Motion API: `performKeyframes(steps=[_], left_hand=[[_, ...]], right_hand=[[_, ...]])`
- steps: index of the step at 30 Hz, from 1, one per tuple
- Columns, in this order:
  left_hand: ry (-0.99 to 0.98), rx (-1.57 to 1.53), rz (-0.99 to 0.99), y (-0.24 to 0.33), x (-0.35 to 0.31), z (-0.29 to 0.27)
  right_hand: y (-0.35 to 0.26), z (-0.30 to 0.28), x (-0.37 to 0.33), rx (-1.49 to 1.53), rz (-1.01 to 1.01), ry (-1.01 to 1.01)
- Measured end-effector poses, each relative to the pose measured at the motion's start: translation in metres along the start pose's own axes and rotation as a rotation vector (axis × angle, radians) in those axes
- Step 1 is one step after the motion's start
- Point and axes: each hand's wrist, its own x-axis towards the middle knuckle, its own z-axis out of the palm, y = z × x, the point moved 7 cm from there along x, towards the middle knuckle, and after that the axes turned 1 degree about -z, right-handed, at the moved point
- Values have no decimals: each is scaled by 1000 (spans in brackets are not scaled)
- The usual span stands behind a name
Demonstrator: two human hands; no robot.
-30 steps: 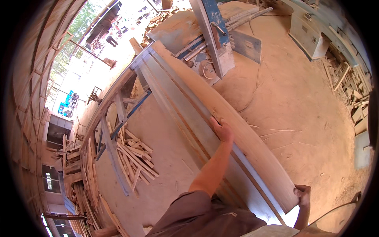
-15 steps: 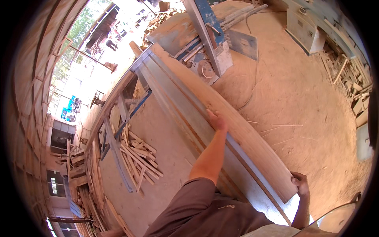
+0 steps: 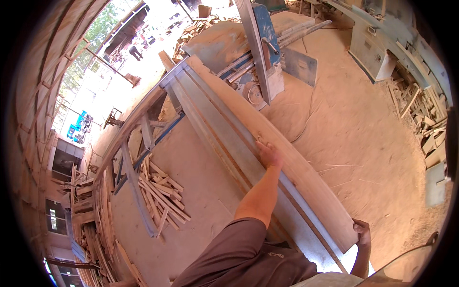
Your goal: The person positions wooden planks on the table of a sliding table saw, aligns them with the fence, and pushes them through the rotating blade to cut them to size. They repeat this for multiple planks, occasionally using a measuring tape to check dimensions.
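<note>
A long wooden plank (image 3: 306, 174) lies on a long metal table (image 3: 229, 122) with slots running along it, slanting from the far left to the near right. My left hand (image 3: 268, 154) rests on the plank around mid-length, at its left edge, fingers stretched over the top face. At the near end my right hand (image 3: 363, 233) is closed around the plank's right corner, thumb on top; its other fingers are partly hidden. Beyond the plank's far half stands a blue machine (image 3: 265, 36) with a grey upright and a handwheel.
Loose wooden strips (image 3: 162, 196) lie heaped on the floor left of the table, near a metal frame leg (image 3: 136, 186). Offcuts (image 3: 425, 117) pile up at the right beside a grey cabinet (image 3: 373, 50). Timber (image 3: 93, 234) is stacked along the left wall. A person (image 3: 136, 52) is far off.
The view has turned a little, so the surroundings shift slightly in the picture. My left hand's fingers look less spread. Both hands remain at the plank, which shows no clear movement along the table.
</note>
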Motion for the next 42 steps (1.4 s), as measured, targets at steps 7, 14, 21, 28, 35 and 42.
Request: performKeyframes(steps=[7, 14, 21, 28, 35, 42], left_hand=[[-59, -83, -83, -2, 27, 4], [-36, -48, -28, 11, 53, -7], [-29, -32, -23, 2, 88, -5], [-66, -73, -33, 8, 109, -9], [-126, -88, -84, 23, 117, -15], [-60, -105, -5, 15, 143, -12]], right_hand=[[-7, 20, 15, -48, -5, 17], [-10, 43, 32, -37, 17, 47], [-12, 64, 53, -53, 13, 31], [-20, 91, 65, 8, 29, -13], [-20, 103, 77, -25, 17, -38], [-26, 125, 89, 14, 21, -65]])
